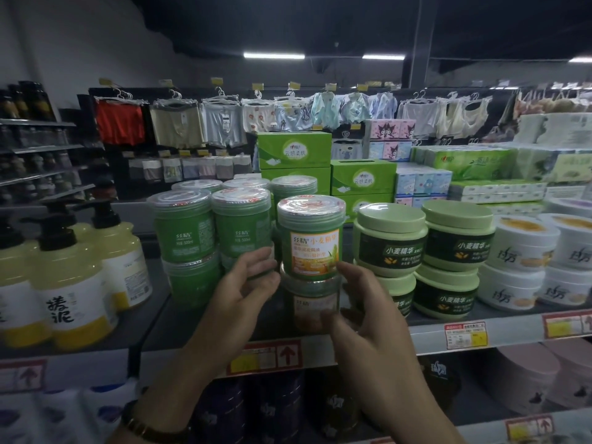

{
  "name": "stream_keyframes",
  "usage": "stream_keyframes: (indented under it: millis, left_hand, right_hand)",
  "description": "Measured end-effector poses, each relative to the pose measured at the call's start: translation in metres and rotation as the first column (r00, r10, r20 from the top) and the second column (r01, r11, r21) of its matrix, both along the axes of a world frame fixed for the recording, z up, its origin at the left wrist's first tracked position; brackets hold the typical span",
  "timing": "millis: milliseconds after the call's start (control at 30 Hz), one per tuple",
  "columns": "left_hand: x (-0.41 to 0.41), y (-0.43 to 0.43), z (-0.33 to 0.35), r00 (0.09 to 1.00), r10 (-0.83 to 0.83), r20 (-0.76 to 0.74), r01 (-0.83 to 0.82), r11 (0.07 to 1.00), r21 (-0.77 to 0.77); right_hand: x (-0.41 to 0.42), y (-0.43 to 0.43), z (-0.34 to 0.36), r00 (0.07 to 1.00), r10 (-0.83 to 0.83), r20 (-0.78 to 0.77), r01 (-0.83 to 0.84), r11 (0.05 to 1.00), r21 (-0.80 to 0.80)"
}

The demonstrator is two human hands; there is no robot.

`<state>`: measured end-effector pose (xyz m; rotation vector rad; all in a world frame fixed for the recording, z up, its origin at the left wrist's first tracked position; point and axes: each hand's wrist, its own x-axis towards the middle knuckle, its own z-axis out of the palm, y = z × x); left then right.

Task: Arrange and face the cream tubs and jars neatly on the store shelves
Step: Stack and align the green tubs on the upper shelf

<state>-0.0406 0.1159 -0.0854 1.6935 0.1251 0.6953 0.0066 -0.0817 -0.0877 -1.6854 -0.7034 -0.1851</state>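
Dim shop here, dark ceiling, a couple of strip lights (274, 55) glowing overhead. Right in the middle of the grey shelf (448, 328) stands the orange-label jar (310, 235), green with a clear lid and its label square to the aisle. It sits on top of a second jar (312, 302) of the same kind.

Just left of it are green jars (184, 229) stacked two high, showing small white print instead of the orange panel. Further left, yellow pump bottles (73, 283). Just right of it, pale green-lidded tubs (389, 241) with dark labels, also two high, and beyond those the white tubs (525, 248). Behind it sit green tissue boxes (293, 152), and further back a rack of underwear on hangers (179, 126). Below it, red price tags (466, 335) run along the shelf's front edge.

Now the hands. The left hand (250, 280) is up at the jar's lower left, its fingers (262, 256) loosely curved and half spread, wrapped around nothing. The right hand (362, 302) is at the lower right, just as relaxed, its index fingertip (344, 267) right at the jar's bottom corner. Whether either hand actually presses the plastic, I can't tell. There's a dark band (153, 427) on the left wrist.
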Motion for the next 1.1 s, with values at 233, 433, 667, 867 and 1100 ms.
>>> stream_keyframes:
  millis: [233, 433, 667, 867, 1100]
  left_hand:
    - [-0.023, 0.027, -0.008, 0.994, 0.107, 0.013, -0.104, 0.986, -0.128]
    - [-0.034, 0.039, -0.011, 1.0, -0.028, 0.006, 0.028, 0.973, -0.23]
    - [-0.039, 0.036, -0.007, 0.982, -0.178, 0.066, 0.19, 0.929, -0.319]
    - [-0.029, 0.031, -0.001, 0.97, -0.204, 0.13, 0.235, 0.919, -0.317]
    - [-0.016, 0.025, -0.002, 0.982, -0.151, 0.117, 0.185, 0.91, -0.372]
  right_hand:
    - [-0.018, 0.024, 0.003, 0.998, 0.058, -0.021, -0.057, 0.998, 0.038]
    - [-0.028, 0.06, 0.007, 0.966, 0.224, -0.127, -0.219, 0.974, 0.056]
    - [-0.025, 0.103, 0.006, 0.908, 0.314, -0.276, -0.291, 0.949, 0.123]
    - [-0.018, 0.119, 0.003, 0.925, 0.271, -0.267, -0.24, 0.96, 0.143]
    - [-0.007, 0.132, 0.0, 0.898, 0.308, -0.314, -0.278, 0.951, 0.138]
